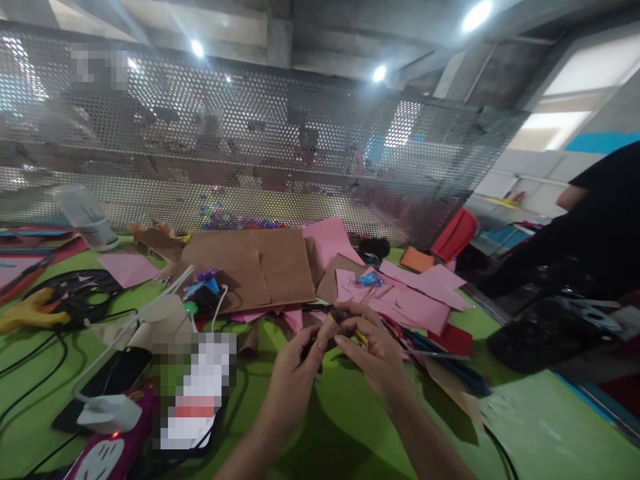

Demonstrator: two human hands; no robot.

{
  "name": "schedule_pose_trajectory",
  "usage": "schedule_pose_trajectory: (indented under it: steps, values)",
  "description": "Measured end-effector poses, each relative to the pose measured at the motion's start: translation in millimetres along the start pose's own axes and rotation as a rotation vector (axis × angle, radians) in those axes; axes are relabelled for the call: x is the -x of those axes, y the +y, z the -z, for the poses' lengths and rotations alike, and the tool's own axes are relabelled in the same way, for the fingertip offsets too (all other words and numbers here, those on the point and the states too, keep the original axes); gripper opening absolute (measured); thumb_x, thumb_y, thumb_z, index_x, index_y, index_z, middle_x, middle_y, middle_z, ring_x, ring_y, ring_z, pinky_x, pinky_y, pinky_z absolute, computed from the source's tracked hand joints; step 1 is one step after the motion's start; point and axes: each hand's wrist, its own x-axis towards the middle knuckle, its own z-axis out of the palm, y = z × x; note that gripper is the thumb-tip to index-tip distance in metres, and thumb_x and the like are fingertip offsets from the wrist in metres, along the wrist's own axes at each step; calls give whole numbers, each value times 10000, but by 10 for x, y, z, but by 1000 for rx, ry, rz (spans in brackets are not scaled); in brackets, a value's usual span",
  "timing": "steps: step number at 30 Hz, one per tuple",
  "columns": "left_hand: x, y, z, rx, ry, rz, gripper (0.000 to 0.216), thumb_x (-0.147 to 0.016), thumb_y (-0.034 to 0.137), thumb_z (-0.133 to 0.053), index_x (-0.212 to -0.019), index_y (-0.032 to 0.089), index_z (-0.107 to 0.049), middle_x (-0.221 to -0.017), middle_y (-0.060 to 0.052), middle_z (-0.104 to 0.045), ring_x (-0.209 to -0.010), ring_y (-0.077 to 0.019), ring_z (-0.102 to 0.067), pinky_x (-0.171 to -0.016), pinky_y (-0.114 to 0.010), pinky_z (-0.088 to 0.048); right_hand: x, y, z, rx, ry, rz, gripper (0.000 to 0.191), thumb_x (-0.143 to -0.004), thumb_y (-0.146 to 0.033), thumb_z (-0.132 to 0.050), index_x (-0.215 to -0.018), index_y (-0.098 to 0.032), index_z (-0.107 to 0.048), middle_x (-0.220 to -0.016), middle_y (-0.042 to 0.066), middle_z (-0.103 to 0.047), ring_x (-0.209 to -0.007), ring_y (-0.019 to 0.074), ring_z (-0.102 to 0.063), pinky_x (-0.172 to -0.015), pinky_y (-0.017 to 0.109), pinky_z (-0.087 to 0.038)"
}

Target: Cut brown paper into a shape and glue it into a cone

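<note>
My left hand [295, 363] and my right hand [375, 347] meet over the green table [350, 427], just in front of a heap of paper. Both have their fingers curled and pinched together round a small brown piece [333, 322] held between them. It is too small and dark to name. A thin yellow stick-like thing [362, 338] shows under my right fingers. Pink paper sheets [410, 300] lie right behind the hands and brown paper sheets [255, 263] lie further back on the left.
A perforated metal screen [250, 153] closes the far side. A yellow glue gun [30, 313] and black cables lie far left, a phone [107, 383] and a white charger near left. A person in black [595, 227] sits at the right. Scissors [440, 353] lie right of my hands.
</note>
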Motion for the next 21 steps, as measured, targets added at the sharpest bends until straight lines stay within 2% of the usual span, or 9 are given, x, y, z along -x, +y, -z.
schedule_pose_trajectory:
  steps: [3, 6, 9, 12, 14, 17, 21]
  values:
    - [-3, -19, -1, -9, -13, 21, 416, -901, 437, -543, -1205, 171, -644, -906, -72, -682, -821, -192, -600, -711, -262, -455, 2, -15, -3, 1, 1, 3, 97, -813, -255, -603, -740, -220, -656, -1195, 82, -558, -1150, 288, -510, -973, 459, -421]
    - [-9, -39, 8, 9, -53, 54, 465, -909, 441, -527, -1287, 174, -580, -949, -83, -679, -781, -181, -597, -676, -264, -463, 8, -45, -1, -9, -14, -10, 99, -817, -254, -590, -757, -223, -662, -1209, 81, -557, -1153, 288, -508, -945, 439, -435]
    - [-19, -44, 46, -28, -67, 30, 500, -920, 380, -524, -1394, 230, -475, -1145, -102, -646, -962, -210, -606, -829, -320, -479, 9, -72, 0, -10, -31, -9, 97, -824, -241, -573, -785, -227, -661, -1231, 81, -555, -1172, 289, -492, -962, 444, -425]
    - [-34, -21, 113, -263, 9, -133, 565, -886, 263, -576, -1427, 324, -425, -1298, -84, -549, -1184, -239, -507, -1014, -398, -388, 5, -97, 0, 50, -57, 27, 89, -824, -222, -578, -770, -229, -648, -1229, 76, -565, -1195, 295, -472, -1002, 467, -385]
    - [-47, 11, 161, -409, 29, -243, 498, -876, 192, -566, -1350, 335, -514, -1268, -75, -533, -1194, -234, -483, -1031, -410, -368, 7, -119, 3, 108, -99, 55, 84, -823, -200, -588, -764, -230, -638, -1227, 76, -571, -1196, 296, -473, -998, 460, -382]
    - [-62, 62, 216, -527, -7, -357, 293, -873, 119, -526, -1092, 265, -654, -1149, -66, -557, -1122, -211, -507, -985, -372, -395, 18, -154, 6, 192, -147, 98, 99, -823, -159, -587, -764, -232, -620, -1222, 73, -577, -1188, 287, -485, -973, 432, -391]
    - [-78, 93, 245, -587, -52, -379, 170, -847, 108, -551, -951, 213, -635, -1051, -58, -568, -1028, -202, -527, -904, -335, -417, 30, -167, 4, 224, -140, 136, 110, -819, -140, -582, -760, -230, -603, -1198, 77, -581, -1206, 289, -484, -970, 421, -398]
